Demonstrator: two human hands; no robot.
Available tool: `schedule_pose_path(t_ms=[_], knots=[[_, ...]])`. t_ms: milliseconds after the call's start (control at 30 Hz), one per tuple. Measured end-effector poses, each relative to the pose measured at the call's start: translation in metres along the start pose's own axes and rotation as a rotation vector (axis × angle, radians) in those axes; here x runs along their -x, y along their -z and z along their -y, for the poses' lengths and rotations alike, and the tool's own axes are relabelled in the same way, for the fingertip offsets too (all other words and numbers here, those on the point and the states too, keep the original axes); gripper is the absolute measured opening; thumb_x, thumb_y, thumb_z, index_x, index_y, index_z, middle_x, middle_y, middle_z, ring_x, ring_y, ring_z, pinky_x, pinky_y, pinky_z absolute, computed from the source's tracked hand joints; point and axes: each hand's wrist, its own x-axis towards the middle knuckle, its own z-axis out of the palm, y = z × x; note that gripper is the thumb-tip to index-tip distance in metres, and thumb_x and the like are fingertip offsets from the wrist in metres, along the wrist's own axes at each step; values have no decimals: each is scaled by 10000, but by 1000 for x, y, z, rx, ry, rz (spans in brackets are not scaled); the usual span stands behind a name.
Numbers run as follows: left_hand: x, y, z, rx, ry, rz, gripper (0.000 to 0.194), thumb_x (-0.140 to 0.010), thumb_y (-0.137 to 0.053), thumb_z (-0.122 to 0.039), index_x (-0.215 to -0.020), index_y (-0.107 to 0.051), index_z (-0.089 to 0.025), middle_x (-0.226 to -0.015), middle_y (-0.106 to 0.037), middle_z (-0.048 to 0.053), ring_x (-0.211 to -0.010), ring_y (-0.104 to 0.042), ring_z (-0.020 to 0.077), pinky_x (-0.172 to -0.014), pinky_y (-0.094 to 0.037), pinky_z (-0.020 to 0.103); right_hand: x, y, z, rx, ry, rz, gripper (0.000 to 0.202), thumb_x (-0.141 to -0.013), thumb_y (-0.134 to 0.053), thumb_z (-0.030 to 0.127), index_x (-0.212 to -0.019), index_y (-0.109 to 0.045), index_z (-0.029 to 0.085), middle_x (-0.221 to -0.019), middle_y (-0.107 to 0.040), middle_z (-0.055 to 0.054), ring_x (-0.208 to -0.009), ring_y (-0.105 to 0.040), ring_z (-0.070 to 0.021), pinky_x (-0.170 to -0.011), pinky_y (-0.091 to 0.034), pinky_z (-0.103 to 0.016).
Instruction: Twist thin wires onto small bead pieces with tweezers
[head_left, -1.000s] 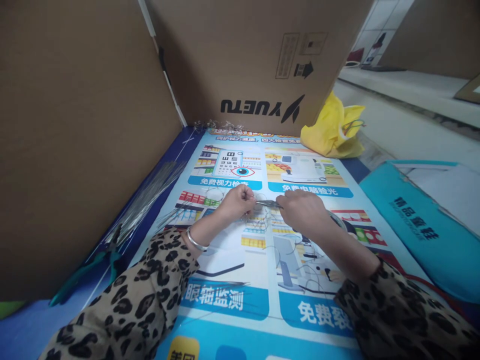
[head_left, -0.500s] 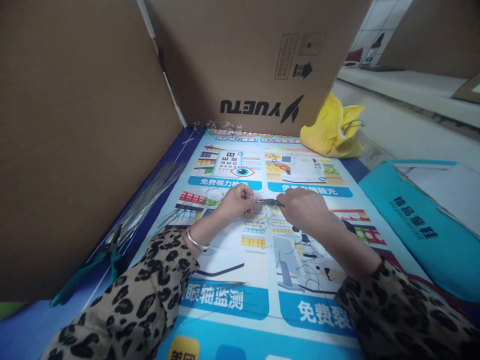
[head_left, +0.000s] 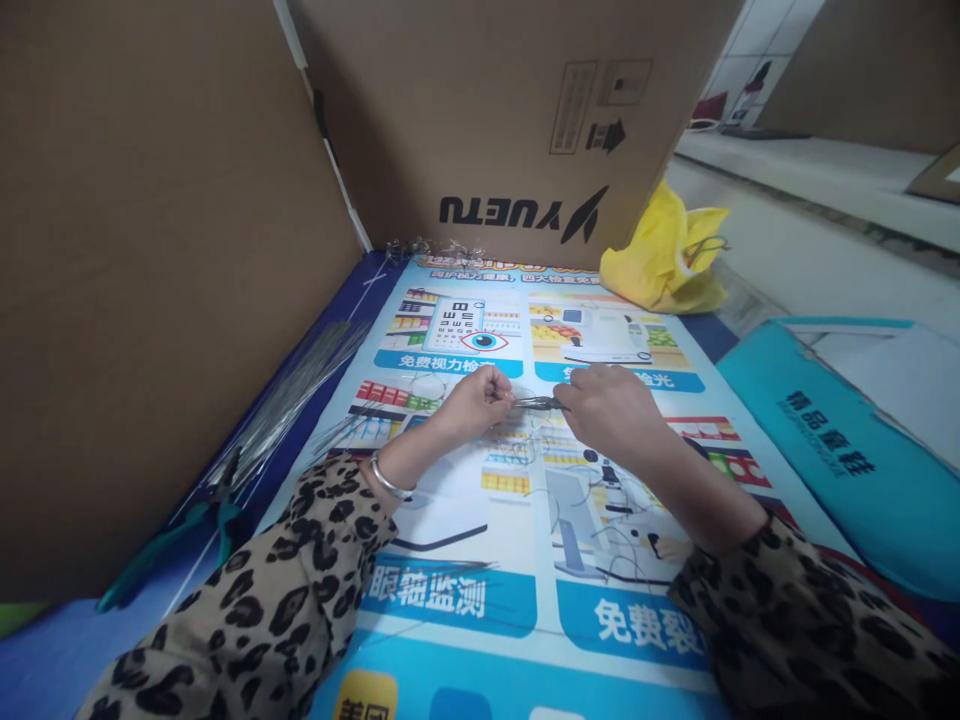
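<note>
Near the middle of the printed poster (head_left: 450,480), my left hand (head_left: 477,405) is closed in a pinch on a thin wire whose shape is hard to make out. My right hand (head_left: 611,408) is wrapped round small dark pliers (head_left: 541,403), their tips pointing left and meeting the wire at my left fingertips. Thin curved wires (head_left: 622,530) lie loose on the poster below and between my hands. The grip end of the pliers is hidden inside my right hand.
Straight wires (head_left: 300,390) lie in a bundle at the left, above teal-handled pliers (head_left: 217,510). Cardboard (head_left: 480,110) stands behind and at the left. Small wire pieces (head_left: 435,250) lie along its foot. A yellow bag (head_left: 664,260) and a teal box (head_left: 847,440) are at the right.
My right hand has shifted slightly up, and the pliers' jaws look a little more spread. My left hand has barely moved.
</note>
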Motion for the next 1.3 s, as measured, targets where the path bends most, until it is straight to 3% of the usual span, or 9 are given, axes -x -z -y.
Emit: schedule_pose_path(t_ms=[633, 1300], knots=[[1, 2, 0, 17, -7, 71, 163, -706, -541, -104, -774, -414, -182, -578, -473, -76, -429, -472, 52, -433, -364, 189, 2, -4, -1, -5, 34, -30, 223, -824, -422, 190, -740, -629, 184, -701, -586, -64, -673, -453, -168, -568, -129, -307], [1, -1, 0, -16, 8, -30, 178, -651, -560, -113, -761, -436, -179, -631, -496, -66, -482, -464, 49, -475, -364, 183, 2, -4, 2, -28, -10, 63, 230, -815, -397, 159, -808, -626, 175, -758, -606, -75, -694, -513, -184, -552, -162, -300]])
